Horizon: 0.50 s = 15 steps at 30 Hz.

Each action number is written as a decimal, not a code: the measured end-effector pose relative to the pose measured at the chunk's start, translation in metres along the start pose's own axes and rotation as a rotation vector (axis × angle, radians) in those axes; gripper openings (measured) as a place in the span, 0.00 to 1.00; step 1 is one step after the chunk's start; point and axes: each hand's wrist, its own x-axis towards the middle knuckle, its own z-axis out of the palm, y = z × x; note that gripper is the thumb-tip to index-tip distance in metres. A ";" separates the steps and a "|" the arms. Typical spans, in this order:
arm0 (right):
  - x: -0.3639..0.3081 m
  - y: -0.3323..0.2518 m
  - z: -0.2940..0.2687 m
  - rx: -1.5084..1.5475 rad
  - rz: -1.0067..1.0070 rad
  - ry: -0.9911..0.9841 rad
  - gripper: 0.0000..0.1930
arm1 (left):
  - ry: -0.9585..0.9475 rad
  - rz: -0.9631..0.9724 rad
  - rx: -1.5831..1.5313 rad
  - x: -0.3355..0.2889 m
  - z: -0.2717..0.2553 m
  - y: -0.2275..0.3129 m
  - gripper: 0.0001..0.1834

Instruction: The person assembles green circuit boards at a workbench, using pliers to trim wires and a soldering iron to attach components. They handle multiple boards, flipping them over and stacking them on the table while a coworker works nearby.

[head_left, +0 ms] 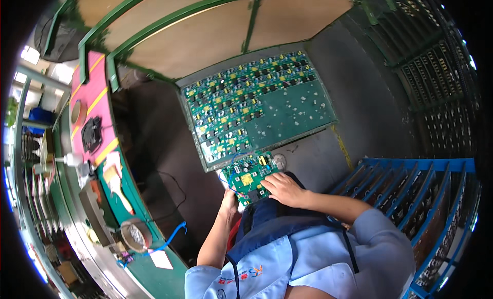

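A green circuit board [247,179] with a yellow component, dark parts and thin blue and red wires is held in front of my body. My left hand [230,200] grips its left edge from the side and below, with most of the fingers hidden. On the right edge lies my right hand [283,189], its fingers bent over the board's face and the thumb out of sight. Just beyond the board is a low tray [300,113] with a spotted green surface, carrying rows of similar circuit boards [221,101] along its far and left parts.
At left runs a green bench [177,278] holding a brush [117,188], a round container of small metal bits [135,236], a blue strap [172,238] and a black item [92,134] on a pink mat [91,101]. A blue slotted rack [411,191] with boards stands close at right.
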 end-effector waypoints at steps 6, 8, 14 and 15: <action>-0.016 0.085 0.028 0.091 0.247 0.051 0.21 | -0.123 -0.148 0.128 0.100 0.023 -0.021 0.26; -0.017 0.120 0.042 0.088 0.333 0.028 0.20 | -0.157 -0.192 0.142 0.145 0.023 -0.039 0.27; -0.008 0.249 0.099 0.067 0.392 -0.035 0.20 | -0.113 -0.151 0.044 0.273 0.012 -0.089 0.26; -0.005 0.270 0.111 0.062 0.371 -0.030 0.20 | -0.081 -0.144 0.010 0.288 0.012 -0.091 0.26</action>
